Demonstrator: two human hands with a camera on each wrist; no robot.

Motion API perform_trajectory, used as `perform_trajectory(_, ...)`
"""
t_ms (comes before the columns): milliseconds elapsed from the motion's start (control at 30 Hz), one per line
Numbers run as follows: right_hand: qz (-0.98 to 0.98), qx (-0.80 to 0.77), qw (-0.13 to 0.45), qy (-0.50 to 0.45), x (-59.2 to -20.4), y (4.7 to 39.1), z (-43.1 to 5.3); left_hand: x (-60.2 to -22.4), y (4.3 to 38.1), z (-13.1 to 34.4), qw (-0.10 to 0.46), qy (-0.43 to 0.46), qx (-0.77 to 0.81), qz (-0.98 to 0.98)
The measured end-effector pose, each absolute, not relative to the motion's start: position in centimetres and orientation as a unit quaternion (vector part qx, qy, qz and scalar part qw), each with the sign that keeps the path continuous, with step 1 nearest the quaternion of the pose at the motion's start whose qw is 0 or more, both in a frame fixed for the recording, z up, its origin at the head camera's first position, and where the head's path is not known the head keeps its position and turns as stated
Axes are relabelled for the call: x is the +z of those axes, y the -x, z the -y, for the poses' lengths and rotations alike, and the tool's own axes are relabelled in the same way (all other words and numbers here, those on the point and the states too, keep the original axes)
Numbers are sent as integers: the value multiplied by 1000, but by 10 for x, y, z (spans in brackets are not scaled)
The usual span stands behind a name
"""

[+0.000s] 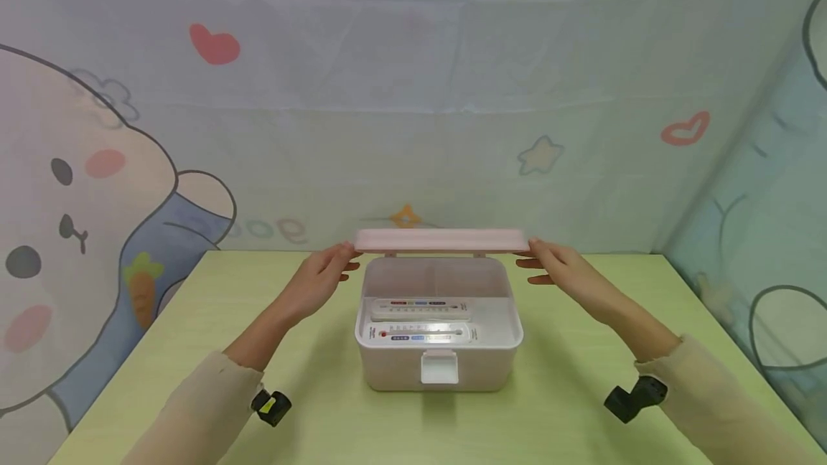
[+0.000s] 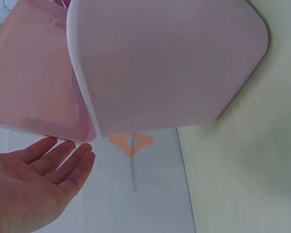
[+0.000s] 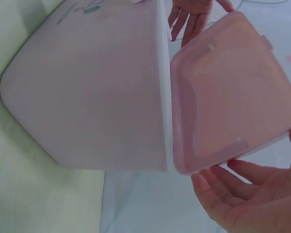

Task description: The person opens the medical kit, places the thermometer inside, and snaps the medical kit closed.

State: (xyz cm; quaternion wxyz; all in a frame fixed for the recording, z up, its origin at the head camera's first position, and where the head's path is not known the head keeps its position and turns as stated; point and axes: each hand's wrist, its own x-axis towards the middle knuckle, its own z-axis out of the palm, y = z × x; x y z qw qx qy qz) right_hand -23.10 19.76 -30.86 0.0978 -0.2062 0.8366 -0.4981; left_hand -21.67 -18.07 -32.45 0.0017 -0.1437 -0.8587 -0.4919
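A white storage box (image 1: pixel 439 368) with a front latch (image 1: pixel 439 367) stands on the table, its pink lid (image 1: pixel 442 240) raised at the back. Inside lie two flat white thermometers, the rear one (image 1: pixel 421 310) behind the front one (image 1: pixel 420 334), both with printed scales. My left hand (image 1: pixel 321 275) touches the lid's left end with extended, slightly bent fingers (image 2: pixel 72 167). At the right end, my right hand (image 1: pixel 565 273) has its fingers (image 3: pixel 223 187) along the lid's side edge and its thumb at the lid's corner. The lid's inner face shows in both wrist views.
The pale green table (image 1: pixel 291 379) runs back to a patterned cloth backdrop (image 1: pixel 452 92), with another cloth side (image 1: pixel 769 235) at the right. Each forearm bears a small black wrist device, the left one (image 1: pixel 271 406) and the right one (image 1: pixel 636 398).
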Motion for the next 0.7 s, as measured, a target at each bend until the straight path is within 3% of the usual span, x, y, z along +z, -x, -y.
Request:
perform_trajectory(233,-858,-456,115,205,-305,222,-199,-324,205,184,-17,133,-476,869)
perform_trajectory(700,-896,-385,96,201,-318,204,-198,-338,188,181,20,161,-433,887)
